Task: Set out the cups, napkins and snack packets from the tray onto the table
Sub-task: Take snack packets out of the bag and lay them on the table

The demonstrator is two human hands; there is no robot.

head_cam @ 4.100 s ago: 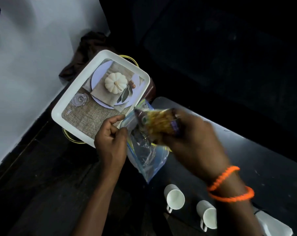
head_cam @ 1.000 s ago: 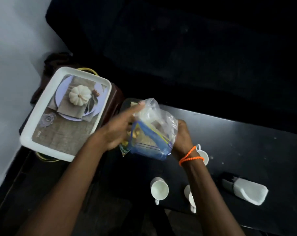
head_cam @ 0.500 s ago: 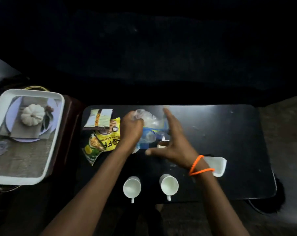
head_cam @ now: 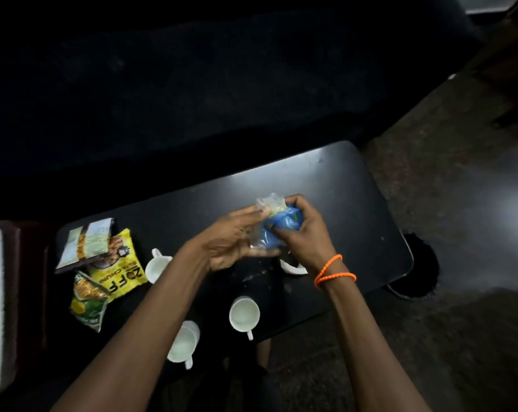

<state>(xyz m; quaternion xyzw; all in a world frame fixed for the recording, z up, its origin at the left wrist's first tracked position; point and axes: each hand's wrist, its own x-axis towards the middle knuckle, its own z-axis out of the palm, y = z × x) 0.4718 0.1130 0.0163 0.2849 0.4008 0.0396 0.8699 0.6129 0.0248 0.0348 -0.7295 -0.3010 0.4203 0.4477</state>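
Blue plastic bag [head_cam: 277,230] now crumpled btwn both hands, prev. spread flat.

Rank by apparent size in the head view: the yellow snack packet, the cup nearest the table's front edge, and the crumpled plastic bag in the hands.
1. yellow snack packet, largest.
2 and 3. cup and plastic bag: look alike. The bag is crumpled, partly covered by the right hand and left hand, so no ranking.

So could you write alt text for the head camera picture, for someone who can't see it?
Seen from above, a person's right hand crumples a blue-and-clear plastic bag against the flat left hand over a black table. Three snack packets lie at its left end and white cups stand near its front edge.
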